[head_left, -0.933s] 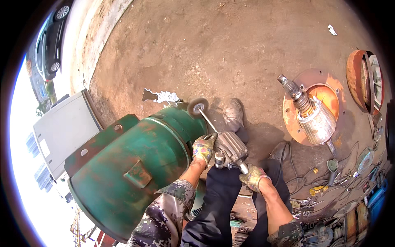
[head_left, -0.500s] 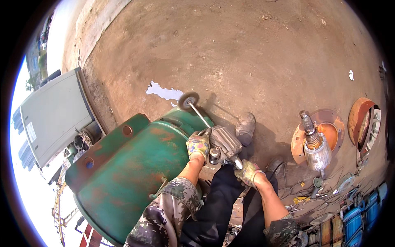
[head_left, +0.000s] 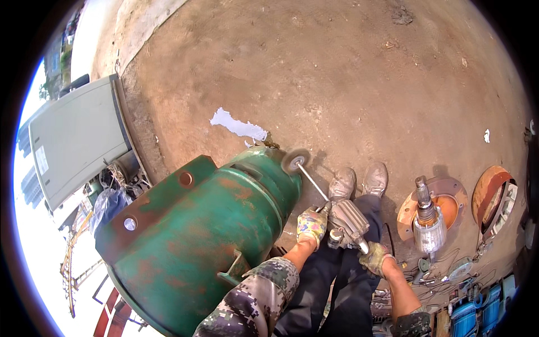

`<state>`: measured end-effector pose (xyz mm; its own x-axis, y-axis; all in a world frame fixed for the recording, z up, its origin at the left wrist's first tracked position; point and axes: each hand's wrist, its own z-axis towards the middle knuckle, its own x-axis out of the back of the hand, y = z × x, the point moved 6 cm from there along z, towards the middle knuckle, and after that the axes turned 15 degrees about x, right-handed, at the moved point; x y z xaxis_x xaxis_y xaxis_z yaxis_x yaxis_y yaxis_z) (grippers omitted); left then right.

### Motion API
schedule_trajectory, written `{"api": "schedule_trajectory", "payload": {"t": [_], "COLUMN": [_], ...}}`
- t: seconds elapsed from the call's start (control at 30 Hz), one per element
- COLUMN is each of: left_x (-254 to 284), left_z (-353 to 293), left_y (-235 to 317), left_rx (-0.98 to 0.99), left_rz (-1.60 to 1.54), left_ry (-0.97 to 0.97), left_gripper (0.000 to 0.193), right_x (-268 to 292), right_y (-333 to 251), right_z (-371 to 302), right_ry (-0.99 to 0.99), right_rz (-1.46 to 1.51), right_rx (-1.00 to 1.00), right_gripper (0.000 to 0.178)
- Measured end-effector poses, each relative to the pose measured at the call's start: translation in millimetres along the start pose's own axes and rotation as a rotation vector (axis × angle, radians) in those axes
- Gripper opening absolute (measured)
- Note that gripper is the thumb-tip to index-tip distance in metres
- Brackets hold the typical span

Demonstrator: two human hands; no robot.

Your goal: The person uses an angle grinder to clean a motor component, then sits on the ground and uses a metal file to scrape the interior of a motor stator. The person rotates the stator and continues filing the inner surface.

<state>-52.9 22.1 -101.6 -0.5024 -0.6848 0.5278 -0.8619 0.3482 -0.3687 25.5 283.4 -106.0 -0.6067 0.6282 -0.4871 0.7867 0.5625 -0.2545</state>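
Note:
A grey, ribbed power grinder [head_left: 348,219] with a long thin shaft is held across my legs. Gloved in a dirty patterned glove, my left hand [head_left: 312,223] is wrapped round its front, at the base of the shaft. My right hand [head_left: 375,259], gloved too, closes on the rear end. At the shaft's tip a round wheel [head_left: 296,161] looks blurred. It is at the far right end of a large green metal drum [head_left: 196,236] with rusty patches; whether they touch I cannot tell. The drum lies on its side to my left.
To the right a motor rotor [head_left: 430,227] stands by a rusty flanged ring [head_left: 457,194]; a rusty hoop [head_left: 487,188] lies beyond. Cables and blue parts [head_left: 477,309] crowd the lower right. A grey panelled box [head_left: 78,140] stands far left. A pale patch [head_left: 238,124] marks the dirt ground.
Both hands and the grinder have shifted right in view, and the wheel has come from above the drum's end to its right side. My feet now stand side by side. The view has shifted too.

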Motion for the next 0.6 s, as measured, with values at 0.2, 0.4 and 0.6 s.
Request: {"api": "schedule_trajectory", "payload": {"t": [0.2, 0.4, 0.6], "left_x": [-37.6, 66.9, 125.4], "left_z": [25.3, 43.8, 93.6], "left_y": [-20.6, 53.7, 36.0], "left_rx": [0.039, 0.069, 0.083], "left_rz": [0.065, -0.079, -0.149], "left_ry": [-0.031, 0.098, 0.077], "left_gripper": [0.063, 0.054, 0.042], "right_x": [15.0, 8.0, -38.9], "right_y": [-21.0, -67.4, -145.9], "right_z": [-17.3, 64.4, 66.9], "right_ry": [0.021, 0.121, 0.042], "right_rz": [-0.168, -0.230, -0.021], "right_rx": [0.005, 0.172, 0.110], "right_gripper": [0.024, 0.026, 0.030]}}
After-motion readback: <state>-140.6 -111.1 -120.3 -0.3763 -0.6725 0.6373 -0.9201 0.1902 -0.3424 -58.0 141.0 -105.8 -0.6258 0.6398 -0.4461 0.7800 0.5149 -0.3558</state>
